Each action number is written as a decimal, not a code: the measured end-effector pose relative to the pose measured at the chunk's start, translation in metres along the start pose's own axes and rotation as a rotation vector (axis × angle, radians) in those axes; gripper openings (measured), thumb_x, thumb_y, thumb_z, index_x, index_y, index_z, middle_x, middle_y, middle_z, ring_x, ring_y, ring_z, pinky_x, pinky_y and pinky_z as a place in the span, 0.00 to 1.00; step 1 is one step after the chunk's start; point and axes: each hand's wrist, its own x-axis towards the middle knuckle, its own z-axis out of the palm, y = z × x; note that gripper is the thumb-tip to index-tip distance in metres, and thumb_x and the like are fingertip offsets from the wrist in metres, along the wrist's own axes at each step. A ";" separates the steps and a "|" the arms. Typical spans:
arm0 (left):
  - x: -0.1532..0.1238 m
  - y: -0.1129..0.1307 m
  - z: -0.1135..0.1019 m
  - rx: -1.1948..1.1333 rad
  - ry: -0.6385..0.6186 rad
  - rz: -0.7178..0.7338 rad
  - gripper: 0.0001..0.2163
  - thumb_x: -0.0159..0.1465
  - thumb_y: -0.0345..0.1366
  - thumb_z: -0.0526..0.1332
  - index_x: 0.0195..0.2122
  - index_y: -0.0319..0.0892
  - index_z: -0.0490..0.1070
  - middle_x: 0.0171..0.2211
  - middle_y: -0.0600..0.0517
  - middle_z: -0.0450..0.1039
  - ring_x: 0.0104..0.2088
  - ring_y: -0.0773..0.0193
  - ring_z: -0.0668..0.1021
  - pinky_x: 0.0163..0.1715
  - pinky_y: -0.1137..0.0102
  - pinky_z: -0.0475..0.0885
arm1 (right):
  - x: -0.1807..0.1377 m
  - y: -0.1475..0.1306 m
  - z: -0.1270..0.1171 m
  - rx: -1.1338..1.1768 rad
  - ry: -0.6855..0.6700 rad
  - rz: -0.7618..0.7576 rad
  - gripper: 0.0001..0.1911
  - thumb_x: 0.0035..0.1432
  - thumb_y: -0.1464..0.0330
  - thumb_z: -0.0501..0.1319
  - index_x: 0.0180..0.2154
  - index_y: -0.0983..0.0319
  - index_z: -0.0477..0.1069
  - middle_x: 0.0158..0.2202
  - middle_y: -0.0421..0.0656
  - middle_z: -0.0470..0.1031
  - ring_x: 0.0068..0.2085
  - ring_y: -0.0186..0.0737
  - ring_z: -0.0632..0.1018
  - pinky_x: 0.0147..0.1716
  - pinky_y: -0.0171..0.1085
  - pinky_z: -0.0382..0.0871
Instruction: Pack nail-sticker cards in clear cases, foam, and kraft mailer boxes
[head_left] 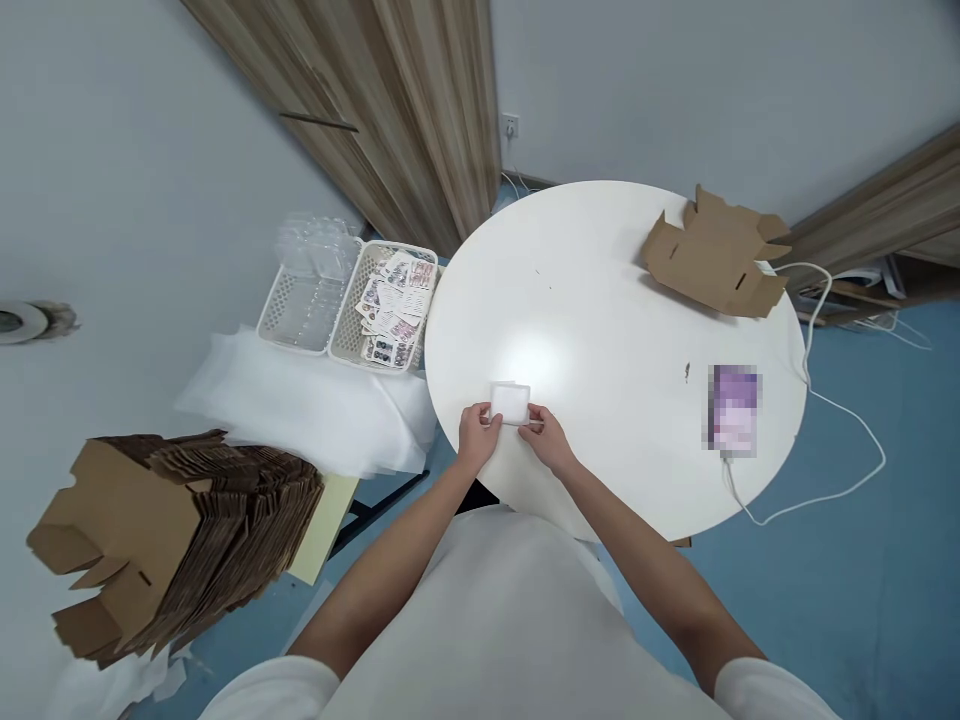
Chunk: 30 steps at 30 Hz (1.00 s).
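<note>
A small white square packet (510, 403), perhaps a box or folded foam wrap, is held near the front edge of the round white table (600, 300). My left hand (478, 435) pinches its left side, the thumb over the near corner. On the right side, my right hand (546, 435) grips the edge between thumb and fingers. Which material the packet is made of, and whether anything is inside it, I cannot tell.
An unfolded cardboard box (705, 262) lies at the table's back right. Nearer is a blurred purple phone-like object (735, 408) with a white cable (847, 408). To the left stand a basket of printed cards (394, 305), clear plastic containers (315, 250), white foam sheets (315, 400) and stacked flattened cartons (165, 540).
</note>
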 end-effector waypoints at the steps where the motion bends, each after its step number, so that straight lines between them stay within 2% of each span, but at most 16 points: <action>1: 0.010 -0.002 -0.007 -0.006 0.007 -0.001 0.14 0.54 0.37 0.58 0.42 0.39 0.65 0.41 0.45 0.65 0.35 0.64 0.72 0.36 0.67 0.70 | 0.007 -0.007 0.009 -0.004 0.004 0.010 0.27 0.44 0.66 0.59 0.49 0.57 0.59 0.46 0.44 0.63 0.37 0.35 0.73 0.36 0.36 0.68; 8: 0.075 -0.007 -0.053 -0.072 0.015 0.039 0.19 0.54 0.36 0.58 0.47 0.39 0.61 0.42 0.45 0.63 0.41 0.61 0.70 0.42 0.65 0.67 | 0.051 -0.061 0.069 0.022 0.051 0.010 0.29 0.42 0.65 0.60 0.50 0.57 0.59 0.43 0.43 0.62 0.39 0.35 0.71 0.38 0.36 0.67; 12: 0.099 -0.002 -0.068 -0.131 0.039 0.085 0.21 0.54 0.36 0.58 0.49 0.40 0.58 0.46 0.45 0.61 0.48 0.59 0.67 0.48 0.63 0.62 | 0.076 -0.083 0.091 0.067 0.072 -0.008 0.31 0.42 0.65 0.60 0.51 0.57 0.58 0.43 0.42 0.61 0.39 0.35 0.70 0.40 0.36 0.65; 18: 0.106 -0.003 -0.073 -0.115 -0.017 0.191 0.23 0.54 0.36 0.58 0.50 0.41 0.55 0.51 0.44 0.55 0.53 0.57 0.61 0.53 0.60 0.57 | 0.094 -0.091 0.104 0.099 0.102 -0.043 0.34 0.41 0.65 0.61 0.53 0.58 0.56 0.46 0.44 0.59 0.42 0.36 0.68 0.43 0.36 0.63; 24: 0.104 -0.014 -0.074 -0.104 -0.064 0.268 0.26 0.53 0.35 0.59 0.52 0.41 0.52 0.53 0.43 0.52 0.55 0.55 0.58 0.54 0.59 0.56 | 0.092 -0.092 0.106 0.086 0.116 -0.055 0.35 0.41 0.65 0.61 0.53 0.56 0.55 0.46 0.43 0.58 0.42 0.36 0.68 0.44 0.37 0.63; 30: 0.105 -0.017 -0.075 -0.093 -0.088 0.285 0.28 0.53 0.36 0.59 0.54 0.41 0.51 0.55 0.42 0.49 0.57 0.54 0.56 0.55 0.58 0.54 | 0.089 -0.094 0.109 0.070 0.117 -0.049 0.36 0.41 0.64 0.61 0.53 0.57 0.54 0.46 0.44 0.57 0.43 0.36 0.67 0.44 0.35 0.63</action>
